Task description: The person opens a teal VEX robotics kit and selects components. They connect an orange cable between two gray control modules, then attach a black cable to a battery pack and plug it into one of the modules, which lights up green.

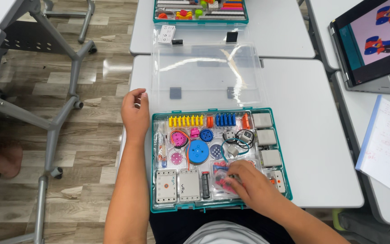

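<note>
The right hand (pixel 253 187) covers the small red and black parts (pixel 221 175) in one compartment of the teal parts case (pixel 222 205), so its fingertips are hidden. A second parts case (pixel 200 11) is cut by the top edge. The tablet (pixel 375 40) is cut at the right edge. Writing on the paper sheet (pixel 387 144) is too small to tell.

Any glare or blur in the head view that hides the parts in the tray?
Head view: bright ceiling-light streaks glare on the open clear lid, and a reflection patch sits on the wood floor. The teal tray is evenly lit and sharp. The right hand covers some small red parts; the left hand rests beside the tray.
</note>
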